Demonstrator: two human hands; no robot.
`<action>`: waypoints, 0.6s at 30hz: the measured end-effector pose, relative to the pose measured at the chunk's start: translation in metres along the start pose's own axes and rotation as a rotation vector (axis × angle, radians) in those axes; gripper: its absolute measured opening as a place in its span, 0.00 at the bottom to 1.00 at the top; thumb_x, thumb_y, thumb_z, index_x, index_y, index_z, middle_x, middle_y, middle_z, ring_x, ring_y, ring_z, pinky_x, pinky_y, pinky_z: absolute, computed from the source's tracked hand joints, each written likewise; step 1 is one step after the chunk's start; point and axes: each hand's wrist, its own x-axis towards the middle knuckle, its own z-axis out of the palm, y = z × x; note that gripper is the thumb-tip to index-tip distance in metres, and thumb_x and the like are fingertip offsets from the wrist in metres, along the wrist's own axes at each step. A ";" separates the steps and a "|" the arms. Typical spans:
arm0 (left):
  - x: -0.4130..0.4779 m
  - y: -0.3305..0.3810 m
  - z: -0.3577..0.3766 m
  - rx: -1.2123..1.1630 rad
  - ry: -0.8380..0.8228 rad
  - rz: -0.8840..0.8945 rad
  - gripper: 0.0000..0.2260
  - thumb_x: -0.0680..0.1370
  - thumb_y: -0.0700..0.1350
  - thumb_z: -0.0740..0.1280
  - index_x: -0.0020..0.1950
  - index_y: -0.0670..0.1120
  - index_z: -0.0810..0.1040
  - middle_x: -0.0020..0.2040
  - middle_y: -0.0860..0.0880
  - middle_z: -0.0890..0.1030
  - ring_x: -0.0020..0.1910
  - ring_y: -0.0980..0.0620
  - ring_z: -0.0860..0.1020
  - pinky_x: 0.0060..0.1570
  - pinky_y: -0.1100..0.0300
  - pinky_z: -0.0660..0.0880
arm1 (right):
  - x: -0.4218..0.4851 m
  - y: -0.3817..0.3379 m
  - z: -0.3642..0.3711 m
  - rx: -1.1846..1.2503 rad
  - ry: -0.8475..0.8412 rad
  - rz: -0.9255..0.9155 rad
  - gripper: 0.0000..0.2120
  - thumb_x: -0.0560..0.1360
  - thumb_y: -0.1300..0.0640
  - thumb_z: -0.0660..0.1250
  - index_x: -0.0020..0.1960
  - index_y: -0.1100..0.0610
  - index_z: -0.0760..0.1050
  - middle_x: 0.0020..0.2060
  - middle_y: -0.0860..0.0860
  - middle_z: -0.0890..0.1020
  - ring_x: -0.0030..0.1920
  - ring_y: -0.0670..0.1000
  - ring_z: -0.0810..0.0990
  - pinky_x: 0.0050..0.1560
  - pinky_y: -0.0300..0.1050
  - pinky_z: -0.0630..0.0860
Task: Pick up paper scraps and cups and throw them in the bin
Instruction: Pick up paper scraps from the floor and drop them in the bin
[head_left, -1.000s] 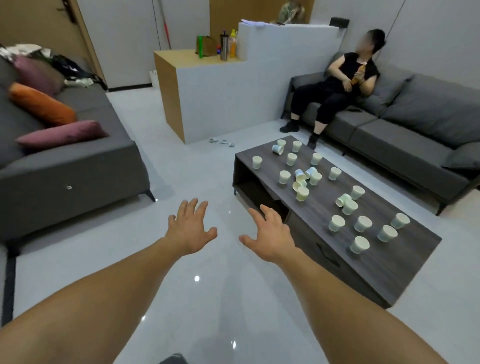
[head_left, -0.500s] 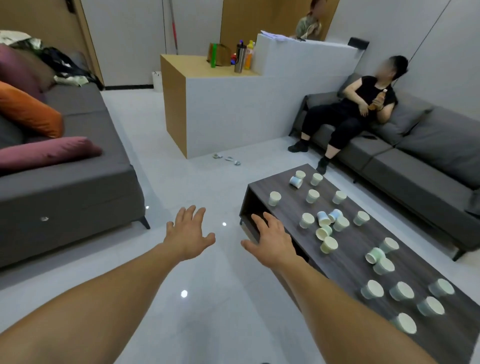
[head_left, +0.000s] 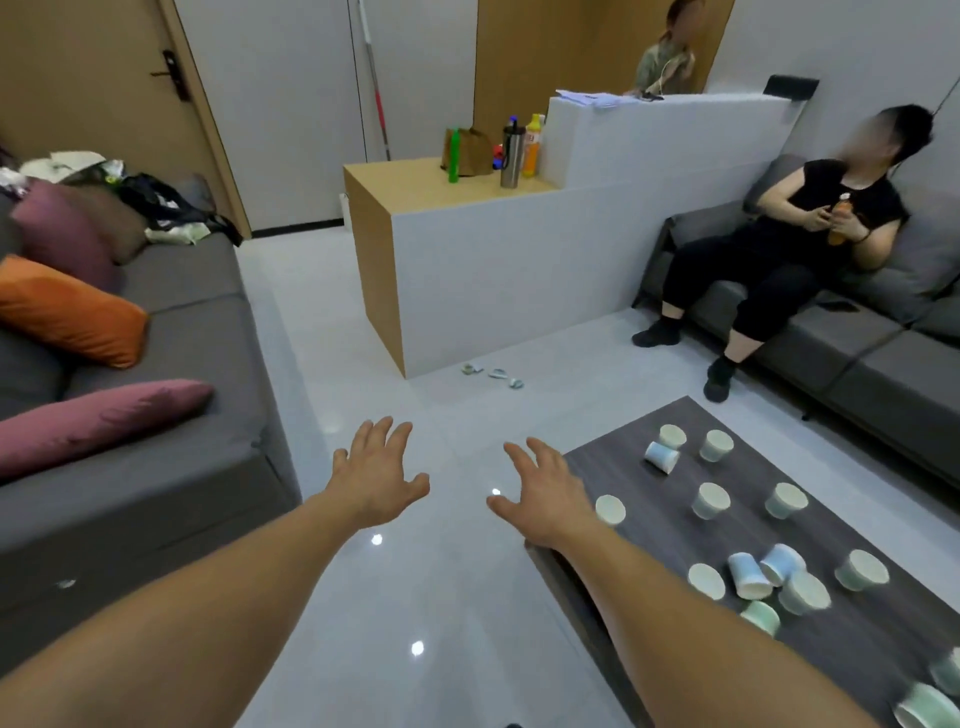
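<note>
Cups (head_left: 711, 500) of paper, pale green, blue and white, are scattered over the dark wood table (head_left: 654, 525) at the right. Most stand and a few lie on their sides, and neither hand holds one. The left hand (head_left: 375, 480) is stretched forward, palm down, over the glossy pale floor (head_left: 415, 597), its fingers (head_left: 382, 436) straight and spread apart. The right hand (head_left: 540, 493) reaches out the same way, fingers (head_left: 519, 457) apart and holding nothing, at the table's near left corner, with the nearest cup just beside it. Further ahead, three small crumpled paper scraps (head_left: 497, 373) lie on the floor at the foot of a white partition (head_left: 519, 270). A grey sofa (head_left: 182, 467) with an orange cushion (head_left: 67, 312) and a pink cushion (head_left: 98, 421) fills the left side. A person in black (head_left: 810, 234) sits on another sofa (head_left: 883, 364) at the right.
</note>
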 end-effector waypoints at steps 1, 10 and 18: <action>0.019 0.003 -0.004 -0.006 0.009 -0.014 0.35 0.77 0.61 0.59 0.78 0.51 0.49 0.79 0.49 0.48 0.78 0.46 0.44 0.73 0.42 0.52 | 0.020 0.004 -0.008 -0.003 0.006 -0.017 0.37 0.76 0.36 0.60 0.79 0.46 0.49 0.79 0.51 0.49 0.78 0.54 0.47 0.73 0.60 0.59; 0.196 0.011 -0.020 -0.045 0.011 -0.041 0.35 0.76 0.62 0.60 0.78 0.51 0.50 0.79 0.49 0.49 0.78 0.46 0.45 0.72 0.42 0.53 | 0.193 0.027 -0.051 -0.038 -0.015 -0.032 0.38 0.76 0.36 0.60 0.79 0.46 0.48 0.79 0.50 0.49 0.78 0.54 0.47 0.73 0.60 0.58; 0.389 -0.005 -0.036 -0.056 -0.037 0.069 0.35 0.76 0.62 0.60 0.78 0.51 0.51 0.79 0.47 0.52 0.77 0.45 0.48 0.71 0.42 0.55 | 0.363 0.029 -0.077 -0.049 -0.014 0.076 0.38 0.76 0.36 0.60 0.79 0.46 0.49 0.79 0.50 0.49 0.78 0.53 0.48 0.73 0.58 0.59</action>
